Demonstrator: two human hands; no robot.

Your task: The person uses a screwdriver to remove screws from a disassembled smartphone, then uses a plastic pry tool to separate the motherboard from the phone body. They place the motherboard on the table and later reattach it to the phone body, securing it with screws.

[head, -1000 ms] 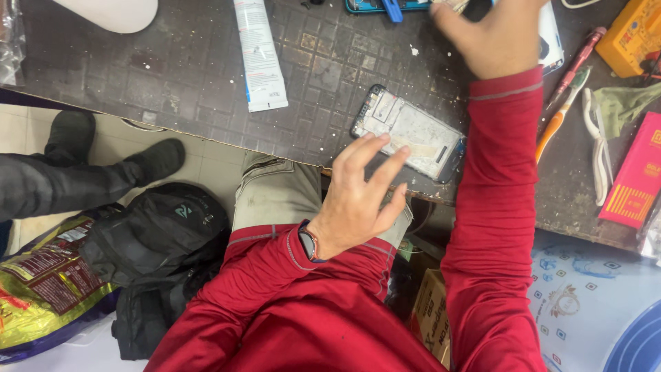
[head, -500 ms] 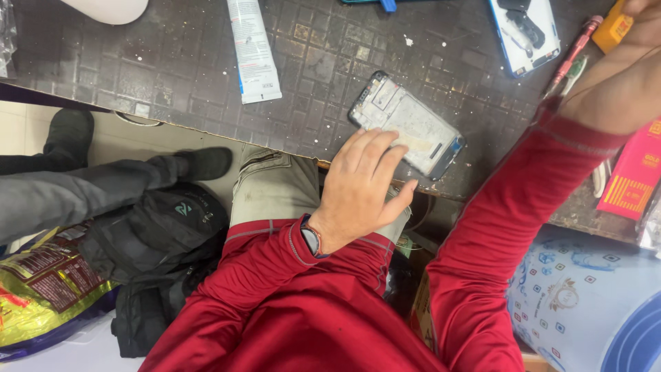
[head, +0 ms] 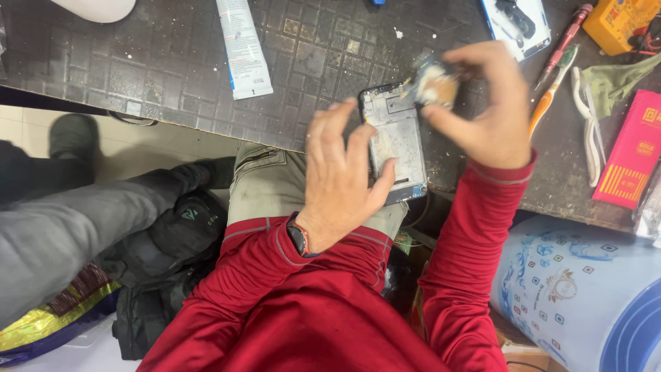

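My left hand (head: 341, 169) grips an opened phone body (head: 396, 141) by its left edge, lifted off the dark tiled bench (head: 158, 69) with the bare inner frame facing up. My right hand (head: 485, 110) pinches a small roll of tape (head: 435, 86) in its fingertips, right at the phone's top right corner. Both sleeves are red, and a dark watch sits on my left wrist.
A white tube (head: 242, 45) lies on the bench to the left. At the right lie a red screwdriver (head: 563, 41), an orange toothbrush (head: 551, 93), white tweezers (head: 585, 124), a yellow meter (head: 620, 21) and a red box (head: 633, 155). A black bag (head: 172, 234) and another person's grey trouser leg (head: 82, 227) are below.
My right hand came back from the far right of the bench with the tape roll to the phone's top. My left hand turned the phone upright and raised it.
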